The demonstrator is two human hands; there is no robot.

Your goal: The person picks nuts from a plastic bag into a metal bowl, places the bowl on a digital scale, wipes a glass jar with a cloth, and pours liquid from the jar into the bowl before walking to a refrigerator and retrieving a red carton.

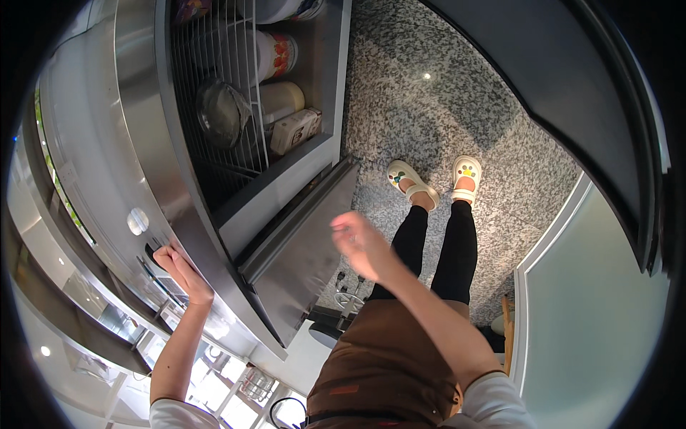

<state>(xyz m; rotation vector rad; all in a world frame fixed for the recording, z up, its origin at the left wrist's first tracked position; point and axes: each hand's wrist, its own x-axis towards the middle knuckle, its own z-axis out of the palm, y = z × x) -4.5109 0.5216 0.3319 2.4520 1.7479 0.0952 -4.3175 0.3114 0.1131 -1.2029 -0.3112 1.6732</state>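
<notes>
My left hand (182, 273) rests with curled fingers at the edge of the stainless steel counter (155, 161), against a small black object (152, 254); whether it grips this is unclear. My right hand (363, 246), blurred, hovers with bent, slightly parted fingers and nothing visible in it, over a steel door panel (305, 257). Beyond is the open compartment of an undercounter refrigerator. Its wire shelf (258, 96) stands above a clear round container (221, 112), a carton (295, 130), a bottle with pale yellow contents (284, 101) and a white tub with a red fruit label (278, 54).
A large dark panel (557, 91) curves across the upper right. A pale frosted panel (595, 289) stands at the right. Speckled floor (407, 107) lies under my cream clogs (466, 174). Near my legs is a wheeled stool base (348, 300). A round white object (138, 221) lies on the counter.
</notes>
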